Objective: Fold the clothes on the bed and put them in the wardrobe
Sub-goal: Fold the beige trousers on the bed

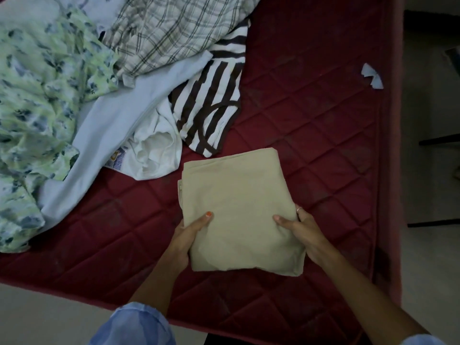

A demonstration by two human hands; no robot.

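— Since the folded beige cotton garment is already a neat rectangle, which step would you say is in hand?

— The folding of this piece looks done. It lies on the dark red quilted mattress, near its front edge, and both hands hold it at the near corners. The left hand has its thumb on top and its fingers curled under the left edge; the right hand grips the right edge the same way. I judge she is about to carry it off.

— What does the next move call for?

— Lifting it level, so the layers do not slide apart, and taking it to the wardrobe, which is not in view.

— And what else lies around?

— An unfolded heap to the left and behind: a green floral print cloth, a pale blue plain garment, a white crumpled shirt, a brown-and-white striped top and a cream checked shirt. A small pale scrap sits by the far right edge.

— Anything in the way?

— The striped top lies just beside the far edge of the beige piece, but nothing rests on it.
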